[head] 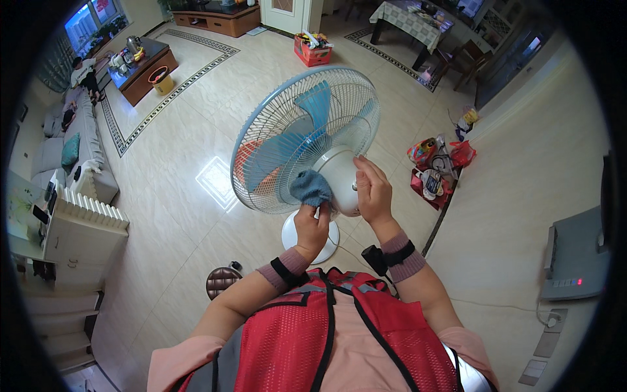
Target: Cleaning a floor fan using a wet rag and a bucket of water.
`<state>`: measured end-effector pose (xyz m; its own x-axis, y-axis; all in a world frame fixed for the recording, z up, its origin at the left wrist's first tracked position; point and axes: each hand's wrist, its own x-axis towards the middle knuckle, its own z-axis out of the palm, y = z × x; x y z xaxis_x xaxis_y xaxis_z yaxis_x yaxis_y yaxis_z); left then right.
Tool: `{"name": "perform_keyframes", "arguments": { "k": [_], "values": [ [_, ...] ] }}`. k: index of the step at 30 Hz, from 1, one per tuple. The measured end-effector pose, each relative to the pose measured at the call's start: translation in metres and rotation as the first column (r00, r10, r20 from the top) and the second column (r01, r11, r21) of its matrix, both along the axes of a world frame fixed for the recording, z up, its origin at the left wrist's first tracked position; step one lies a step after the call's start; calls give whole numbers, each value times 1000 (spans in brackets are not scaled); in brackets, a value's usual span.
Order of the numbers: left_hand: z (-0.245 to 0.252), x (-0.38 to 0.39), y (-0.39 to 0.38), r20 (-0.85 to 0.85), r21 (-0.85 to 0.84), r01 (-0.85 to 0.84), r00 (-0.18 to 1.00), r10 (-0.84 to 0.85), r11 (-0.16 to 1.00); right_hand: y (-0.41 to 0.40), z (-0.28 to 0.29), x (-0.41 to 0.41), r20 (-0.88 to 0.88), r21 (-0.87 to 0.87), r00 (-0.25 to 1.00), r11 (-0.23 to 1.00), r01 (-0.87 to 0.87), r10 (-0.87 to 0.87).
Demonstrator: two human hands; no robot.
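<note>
Before me stands a pedestal fan (306, 142) with blue blades inside a wire guard, its back turned toward me. My left hand (312, 228) grips a blue-grey cloth (311, 188) held against the rear of the guard, beside the motor housing. On the right side of the white motor housing (343, 183) rests my right hand (373, 188), fingers along its surface. The fan's round white base (318, 240) is on the tiled floor, partly hidden by my left hand and forearm.
A brown round stool (223, 282) sits at my lower left. Bags (433, 166) lie along the right wall, near a wall-mounted grey device (575, 255). Further off are a red box (313, 51), a yellow bin (161, 81), a coffee table (147, 73) and a person (84, 76) on the sofa (90, 132).
</note>
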<state>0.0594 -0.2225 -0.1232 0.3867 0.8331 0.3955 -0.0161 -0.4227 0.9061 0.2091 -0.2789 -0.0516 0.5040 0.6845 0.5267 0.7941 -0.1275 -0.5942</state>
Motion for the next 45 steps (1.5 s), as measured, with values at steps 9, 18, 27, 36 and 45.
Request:
{"name": "perform_keyframes", "arguments": {
  "k": [9,18,27,36,45],
  "values": [
    [-6,9,-16,32,-276,7,999,2,961,-1,0,1,25,11,1000,1000,-9,9],
    [-8,11,-16,176,-422,97,984,-23,901,1,1,1,16,16,1000,1000,-2,1],
    [-16,6,-16,95,-486,97,994,-58,869,2,-3,0,6,58,1000,998,-4,3],
    [-31,9,-17,110,-423,69,994,-24,903,4,-2,1,11,60,1000,998,-4,3],
    [-17,7,-13,248,-741,267,961,-118,616,2,-4,2,14,60,1000,998,17,-18]
  ]
}}
